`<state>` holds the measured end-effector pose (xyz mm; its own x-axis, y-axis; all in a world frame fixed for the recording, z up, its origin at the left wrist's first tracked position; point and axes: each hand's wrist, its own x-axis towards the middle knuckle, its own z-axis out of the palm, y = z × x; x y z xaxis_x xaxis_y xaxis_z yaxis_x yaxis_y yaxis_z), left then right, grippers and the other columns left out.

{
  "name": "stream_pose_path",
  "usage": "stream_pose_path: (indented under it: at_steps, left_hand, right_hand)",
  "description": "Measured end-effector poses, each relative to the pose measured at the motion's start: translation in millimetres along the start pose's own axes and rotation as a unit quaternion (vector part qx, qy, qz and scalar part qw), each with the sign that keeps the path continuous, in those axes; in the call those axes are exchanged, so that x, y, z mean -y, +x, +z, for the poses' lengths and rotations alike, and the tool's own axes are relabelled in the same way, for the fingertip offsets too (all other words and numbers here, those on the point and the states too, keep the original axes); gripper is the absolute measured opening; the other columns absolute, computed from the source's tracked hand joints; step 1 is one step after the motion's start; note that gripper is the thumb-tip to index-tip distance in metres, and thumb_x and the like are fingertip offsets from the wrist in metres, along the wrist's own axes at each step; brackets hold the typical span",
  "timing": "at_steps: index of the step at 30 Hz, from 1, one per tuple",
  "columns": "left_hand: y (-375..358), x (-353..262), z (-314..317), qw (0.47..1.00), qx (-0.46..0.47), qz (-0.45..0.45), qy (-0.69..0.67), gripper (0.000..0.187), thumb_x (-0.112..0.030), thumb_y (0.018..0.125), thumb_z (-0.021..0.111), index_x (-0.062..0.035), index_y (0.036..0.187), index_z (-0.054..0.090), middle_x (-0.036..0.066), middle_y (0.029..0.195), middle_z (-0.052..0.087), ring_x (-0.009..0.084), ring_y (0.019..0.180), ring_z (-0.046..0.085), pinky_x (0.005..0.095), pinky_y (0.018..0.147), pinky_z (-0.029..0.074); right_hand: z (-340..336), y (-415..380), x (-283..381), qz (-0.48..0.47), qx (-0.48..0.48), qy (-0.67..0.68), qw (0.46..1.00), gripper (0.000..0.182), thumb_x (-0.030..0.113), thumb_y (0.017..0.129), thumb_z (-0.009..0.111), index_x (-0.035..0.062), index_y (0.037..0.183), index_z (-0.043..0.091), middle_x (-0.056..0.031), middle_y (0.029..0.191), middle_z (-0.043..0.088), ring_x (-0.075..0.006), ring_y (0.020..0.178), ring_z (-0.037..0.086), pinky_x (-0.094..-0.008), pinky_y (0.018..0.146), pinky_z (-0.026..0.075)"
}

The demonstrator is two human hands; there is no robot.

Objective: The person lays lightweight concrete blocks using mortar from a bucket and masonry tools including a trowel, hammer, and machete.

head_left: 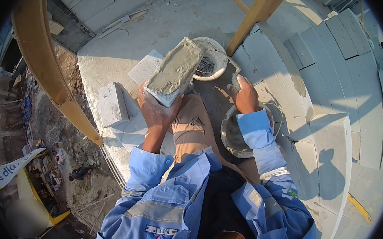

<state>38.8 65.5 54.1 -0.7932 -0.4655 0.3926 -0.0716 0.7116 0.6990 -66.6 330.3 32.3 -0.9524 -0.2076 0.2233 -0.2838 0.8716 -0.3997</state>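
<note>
A sunlit concrete floor meets a wall of pale blocks on the right; on the left, past its edge, rubble lies below. The person's left hand is closed around the near end of a block, holding it tilted above the leg; its upper face is thick with mortar. The right hand is wrapped around a mortar-caked tool, probably a trowel, apart from the block. Under the right sleeve stands a bucket with grey-smeared walls. Just beyond the block is a 2nd, white bucket, with what look like nails inside. At least 2 loose blocks lie to the left.

The step in hand looks to be coating the block, and the layer seems nearly full. The next move calls for a firm left grip, the coated face kept upward so no mortar slides off, and the tool held clear of it.
</note>
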Motion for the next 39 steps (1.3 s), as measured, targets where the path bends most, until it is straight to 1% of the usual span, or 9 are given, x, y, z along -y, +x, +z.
stream_pose_path:
  at_steps: [5,7,17,22,25,28,34,36,39]
  left_hand:
    - [0.6,-1.4,-0.4,0.999,0.008,-0.038,-0.001,0.086,-0.037,0.062,0.088,0.0009,0.129,0.05,0.022,0.125,0.052,0.0394,0.116,0.052,0.0481,0.101,0.041]
    - [1.9,-3.8,3.2,0.999,0.006,-0.03,-0.036,0.086,-0.034,0.063,0.089,0.0008,0.131,0.048,0.022,0.124,0.052,0.0399,0.114,0.054,0.0468,0.099,0.043]
    - [3.8,-36.0,24.3,0.999,-0.032,0.0,-0.04,0.082,-0.024,0.065,0.089,0.0001,0.13,0.046,0.019,0.121,0.053,0.0378,0.112,0.056,0.0468,0.095,0.046]
    - [5.6,-41.1,31.1,0.997,-0.055,0.036,-0.033,0.083,-0.024,0.065,0.09,-0.0009,0.13,0.046,0.019,0.119,0.052,0.0384,0.109,0.055,0.0473,0.092,0.045]
    - [4.2,-42.4,34.7,0.996,-0.064,0.046,-0.036,0.084,-0.025,0.064,0.089,-0.0007,0.131,0.045,0.019,0.119,0.051,0.0386,0.109,0.055,0.0476,0.091,0.045]
    - [5.1,-44.2,36.0,0.996,-0.061,0.07,-0.013,0.084,-0.025,0.064,0.089,0.0001,0.131,0.044,0.019,0.118,0.051,0.0377,0.108,0.055,0.0477,0.088,0.044]
    - [8.4,-41.4,41.4,0.997,-0.046,0.07,-0.003,0.084,-0.025,0.064,0.088,-0.0017,0.131,0.045,0.018,0.118,0.051,0.0374,0.108,0.054,0.0478,0.087,0.043]
    - [10.7,-39.5,43.3,0.994,-0.057,0.093,-0.004,0.083,-0.024,0.064,0.088,-0.0026,0.131,0.046,0.017,0.118,0.052,0.0371,0.109,0.054,0.0478,0.088,0.043]
    - [18.3,-43.7,40.3,0.993,-0.043,0.114,-0.005,0.081,-0.024,0.063,0.087,-0.004,0.131,0.047,0.016,0.118,0.052,0.0365,0.111,0.053,0.0475,0.089,0.043]
  right_hand:
    - [-21.1,-18.8,19.4,-0.005,-0.018,0.096,0.995,0.046,0.02,0.084,0.075,-0.0052,0.121,0.063,-0.0244,0.114,0.066,-0.041,0.103,0.065,-0.0442,0.09,0.052]
    - [-34.3,-18.9,36.5,-0.059,-0.057,0.126,0.989,0.039,0.022,0.083,0.074,-0.0005,0.113,0.065,-0.0195,0.101,0.066,-0.0405,0.094,0.065,-0.0471,0.079,0.052]
    - [-97.0,-48.3,84.8,-0.103,0.039,0.014,0.994,0.036,0.022,0.085,0.071,0.0056,0.116,0.062,-0.0174,0.097,0.066,-0.0406,0.083,0.067,-0.0486,0.069,0.054]
    - [-118.3,-54.9,91.4,-0.094,0.1,-0.047,0.989,0.035,0.021,0.085,0.07,0.0037,0.115,0.062,-0.0188,0.097,0.066,-0.0395,0.082,0.069,-0.0487,0.068,0.055]
    - [-130.5,-54.2,95.0,-0.084,0.102,-0.048,0.99,0.032,0.015,0.082,0.068,0.0007,0.111,0.064,-0.0225,0.094,0.067,-0.0431,0.081,0.067,-0.0513,0.07,0.053]
    - [-137.0,-56.8,94.1,-0.094,0.14,-0.09,0.982,0.038,0.017,0.085,0.068,0.0033,0.12,0.062,-0.0192,0.1,0.066,-0.0387,0.084,0.07,-0.0487,0.068,0.057]
    - [-129.5,-63.0,89.5,-0.121,0.101,-0.1,0.982,0.04,0.017,0.083,0.068,0.0044,0.121,0.062,-0.0162,0.101,0.065,-0.0359,0.084,0.07,-0.0487,0.066,0.057]
    - [-119.2,-64.8,91.8,-0.124,0.017,-0.083,0.989,0.034,0.016,0.081,0.07,0.004,0.112,0.065,-0.0167,0.094,0.064,-0.0387,0.076,0.066,-0.0483,0.066,0.053]
    - [-88.8,-67.5,82.6,-0.133,-0.032,-0.051,0.989,0.03,0.017,0.082,0.071,0.0066,0.11,0.067,-0.0137,0.092,0.061,-0.0359,0.08,0.065,-0.0468,0.066,0.053]
